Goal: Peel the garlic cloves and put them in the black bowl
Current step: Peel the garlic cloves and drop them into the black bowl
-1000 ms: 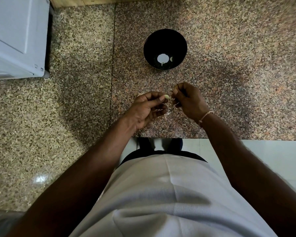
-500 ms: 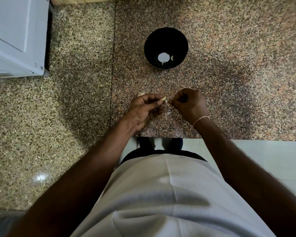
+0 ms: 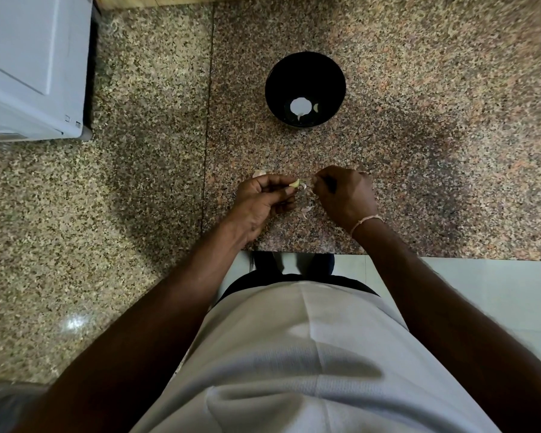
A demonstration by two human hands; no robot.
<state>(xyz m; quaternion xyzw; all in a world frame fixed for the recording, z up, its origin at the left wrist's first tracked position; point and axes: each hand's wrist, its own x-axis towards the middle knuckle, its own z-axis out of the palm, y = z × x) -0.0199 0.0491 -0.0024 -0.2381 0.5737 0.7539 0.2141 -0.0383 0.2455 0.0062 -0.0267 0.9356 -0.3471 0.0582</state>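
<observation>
Garlic clove (image 3: 294, 183), pinched in the left hand (image 3: 260, 203) near the black bowl (image 3: 305, 89), looks light and slippery; the right hand (image 3: 344, 195) pinches loose skin, best pulled from the tip.

We see the bowl (image 3: 305, 89) standing on the counter (image 3: 419, 151) in the upper middle of the frame, with a garlic clove (image 3: 316, 107) lying inside it toward its right. Below the bowl, at mid-frame, our left hand (image 3: 264, 198) and right hand (image 3: 344, 195) sit side by side above the counter, a clove (image 3: 294, 183) at the left hand's fingertips between them. Bits of peel (image 3: 306, 210) lie on the counter under the hands. An appliance (image 3: 32, 67) fills the upper left corner.
</observation>
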